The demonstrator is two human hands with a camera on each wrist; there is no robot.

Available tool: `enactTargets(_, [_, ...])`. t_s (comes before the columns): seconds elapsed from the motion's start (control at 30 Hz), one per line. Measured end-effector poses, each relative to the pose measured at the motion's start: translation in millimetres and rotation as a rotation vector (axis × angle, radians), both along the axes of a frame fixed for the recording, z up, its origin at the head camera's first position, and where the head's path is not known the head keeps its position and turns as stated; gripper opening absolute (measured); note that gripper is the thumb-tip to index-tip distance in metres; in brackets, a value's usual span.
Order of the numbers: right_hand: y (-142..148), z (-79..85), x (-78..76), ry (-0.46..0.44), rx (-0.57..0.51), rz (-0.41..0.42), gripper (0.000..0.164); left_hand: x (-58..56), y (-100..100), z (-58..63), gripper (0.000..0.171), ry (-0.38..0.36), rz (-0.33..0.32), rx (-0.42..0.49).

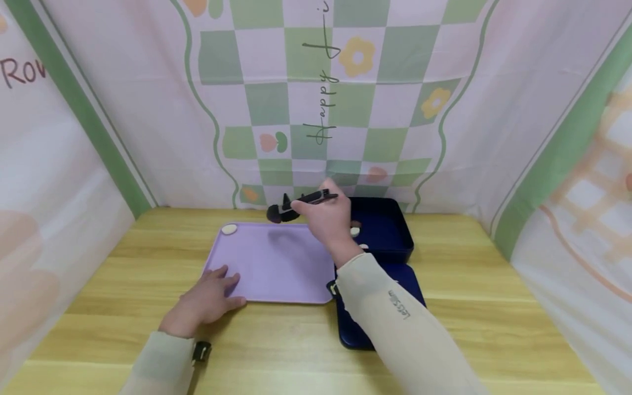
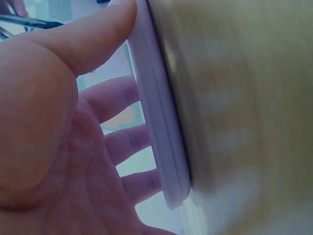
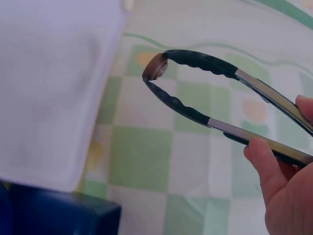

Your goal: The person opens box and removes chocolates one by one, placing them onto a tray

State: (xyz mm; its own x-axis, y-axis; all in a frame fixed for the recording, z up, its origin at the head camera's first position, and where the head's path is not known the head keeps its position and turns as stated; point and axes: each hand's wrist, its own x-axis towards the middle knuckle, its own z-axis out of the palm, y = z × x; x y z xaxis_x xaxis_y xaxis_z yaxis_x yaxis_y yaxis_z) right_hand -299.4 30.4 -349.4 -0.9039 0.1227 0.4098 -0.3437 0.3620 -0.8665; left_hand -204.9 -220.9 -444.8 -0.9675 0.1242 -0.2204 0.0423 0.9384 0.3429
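In the head view my right hand (image 1: 332, 218) holds a pair of tongs (image 1: 313, 197) with black tips, raised above the lavender tray (image 1: 281, 269). Pinched in the tips of the tongs (image 3: 264, 90), in the right wrist view, is a small round brown piece (image 3: 154, 67); its kind is unclear. My left hand (image 1: 207, 293) rests at the tray's front left corner, its fingers spread over the rim and the thumb along the near edge. A cream-coloured oval piece (image 1: 229, 229) lies in the tray's far left corner.
Right of the tray stands a dark blue box (image 1: 385, 225), with a few small pale and brown pieces (image 1: 355, 231) visible beside my right wrist. Its dark blue lid (image 1: 353, 326) lies in front, partly under my right sleeve. A patterned cloth (image 1: 306, 109) hangs behind the wooden table (image 1: 291, 351).
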Motion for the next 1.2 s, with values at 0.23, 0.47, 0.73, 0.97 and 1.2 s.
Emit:
enactTargets(0.23, [-26.9, -20.5, -6.3, 0.004, 0.0, 0.101, 0.044, -2.1, -0.1, -0.4, 0.069, -0.015, -0.002, -0.007])
enactTargets(0.47, [-40.8, -37.2, -14.3, 0.023, 0.074, 0.098, 0.042, -2.3, -1.8, -2.1, 0.068, 0.004, -0.019, 0.0])
enactTargets(0.73, [-46.7, -44.2, -15.5, 0.085, 0.126, 0.128, 0.049, -1.6, -1.1, -1.2, 0.068, 0.015, -0.02, -0.002])
enactTargets(0.97, [-47.6, -43.5, -13.7, 0.088, 0.164, 0.131, 0.048, 0.0, 0.3, 0.3, 0.067, 0.027, -0.027, 0.003])
enactTargets(1.2, [-43.0, -39.7, -9.2, 0.107, 0.093, 0.146, 0.046, -0.1, -0.8, -0.5, 0.067, 0.031, -0.03, 0.006])
